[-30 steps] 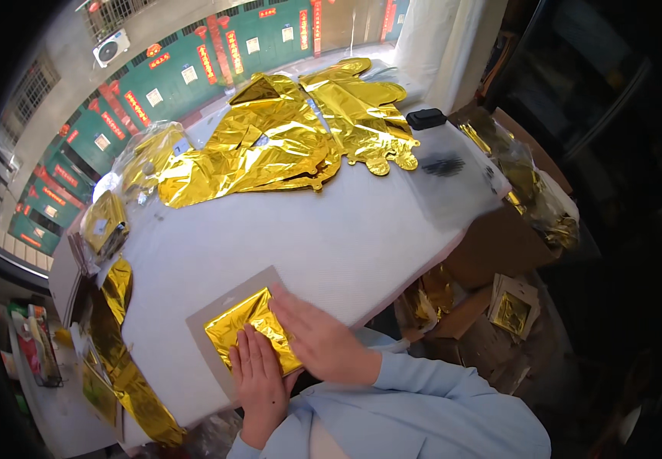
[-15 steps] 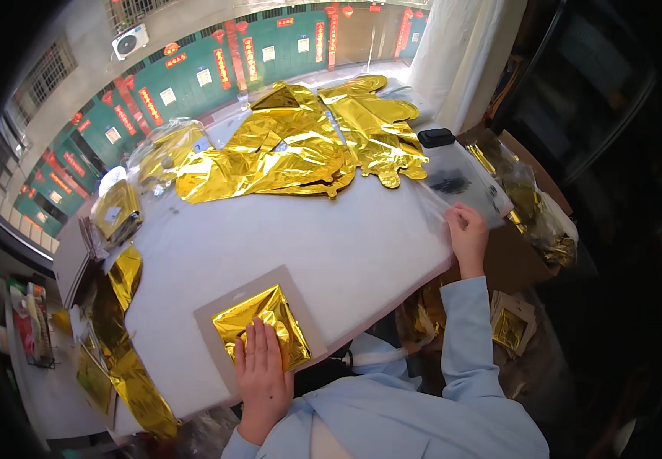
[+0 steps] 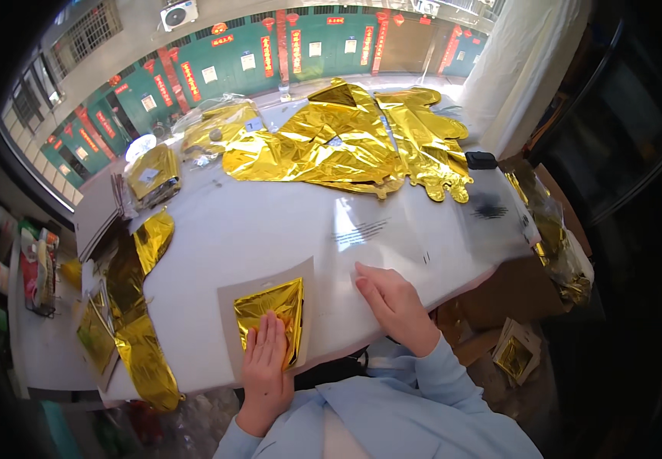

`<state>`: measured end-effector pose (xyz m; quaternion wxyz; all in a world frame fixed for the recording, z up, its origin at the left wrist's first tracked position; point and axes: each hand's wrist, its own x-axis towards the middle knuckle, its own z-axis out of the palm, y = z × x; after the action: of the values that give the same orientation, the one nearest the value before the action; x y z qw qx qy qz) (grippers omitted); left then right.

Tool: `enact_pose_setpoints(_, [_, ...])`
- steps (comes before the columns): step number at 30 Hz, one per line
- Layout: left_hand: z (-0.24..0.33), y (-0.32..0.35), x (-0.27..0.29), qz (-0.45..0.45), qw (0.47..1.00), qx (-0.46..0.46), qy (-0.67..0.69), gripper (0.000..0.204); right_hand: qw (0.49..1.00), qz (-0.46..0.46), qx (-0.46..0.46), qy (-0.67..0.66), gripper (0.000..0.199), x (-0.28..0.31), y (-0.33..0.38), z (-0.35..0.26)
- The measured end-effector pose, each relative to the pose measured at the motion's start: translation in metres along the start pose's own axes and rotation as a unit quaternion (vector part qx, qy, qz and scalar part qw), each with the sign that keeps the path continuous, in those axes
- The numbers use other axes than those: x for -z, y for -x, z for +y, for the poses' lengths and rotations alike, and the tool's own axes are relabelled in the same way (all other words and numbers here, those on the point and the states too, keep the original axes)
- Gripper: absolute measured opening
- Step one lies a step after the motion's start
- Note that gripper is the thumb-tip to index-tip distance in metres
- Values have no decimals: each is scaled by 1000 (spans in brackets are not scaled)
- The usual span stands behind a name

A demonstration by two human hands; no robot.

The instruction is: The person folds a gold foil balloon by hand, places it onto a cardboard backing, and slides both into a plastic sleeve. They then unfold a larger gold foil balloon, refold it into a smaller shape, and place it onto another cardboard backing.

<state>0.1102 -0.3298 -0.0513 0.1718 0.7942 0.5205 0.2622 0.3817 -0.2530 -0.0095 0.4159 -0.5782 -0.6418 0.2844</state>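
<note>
Resting flat with fingers extended, the left hand (image 3: 266, 375) covers the lower part of a gold foil packet (image 3: 270, 294) on a grey card (image 3: 281, 275). The right hand (image 3: 398, 302), at 3 o'clock from it, is closed, fingertips pinching a clear bag (image 3: 403, 237). The card's slotted end faces 12, its long axis running roughly 12 to 6, bottom close to the table's near edge. White tabletop (image 3: 193, 252) stretches toward 11; gold foil shapes (image 3: 346, 149) lie at 12 to 1, a foil strip (image 3: 128, 306) at 9.

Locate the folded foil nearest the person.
In the head view, the folded foil lies on a grey card lower-left of centre on the white table, under the left hand.
</note>
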Motion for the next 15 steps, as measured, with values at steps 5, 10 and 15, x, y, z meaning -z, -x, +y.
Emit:
enact_pose_setpoints(5, [-18, 22, 15, 28, 998, -4, 57, 69, 970, -50, 169, 165, 32, 10, -14, 16])
enact_pose_setpoints(10, [-17, 27, 30, -34, 993, -85, 72, 56, 955, -133, 164, 211, 32, -6, -2, 9])
enact_pose_setpoints(15, [-21, 34, 36, -100, 986, -128, 24, 49, 953, -199, 194, 122, 41, -9, -26, 16])
